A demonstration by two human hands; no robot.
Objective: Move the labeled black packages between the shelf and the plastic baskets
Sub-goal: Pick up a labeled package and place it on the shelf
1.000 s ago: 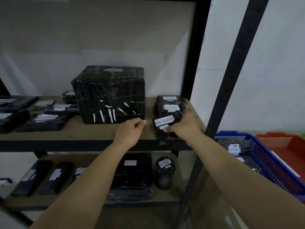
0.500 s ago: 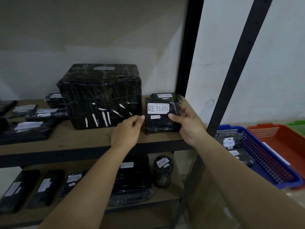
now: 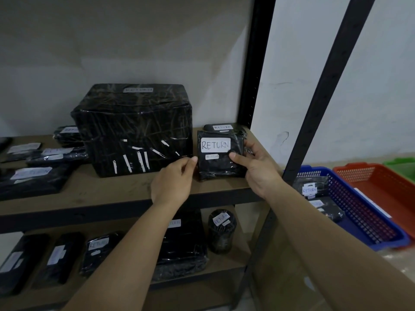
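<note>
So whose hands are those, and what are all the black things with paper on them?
They belong to a person wearing a camera on their head, so you see what they see, looking down. The right hand holds a small black package standing upright on the shelf; its label says RETURN. The left hand has its fingertips at the package's other edge. Beside it sits a big wrapped box, with flatter packages further left and more on the shelf below. On the floor to the right, a blue basket holds packages, next to a red basket.
</note>
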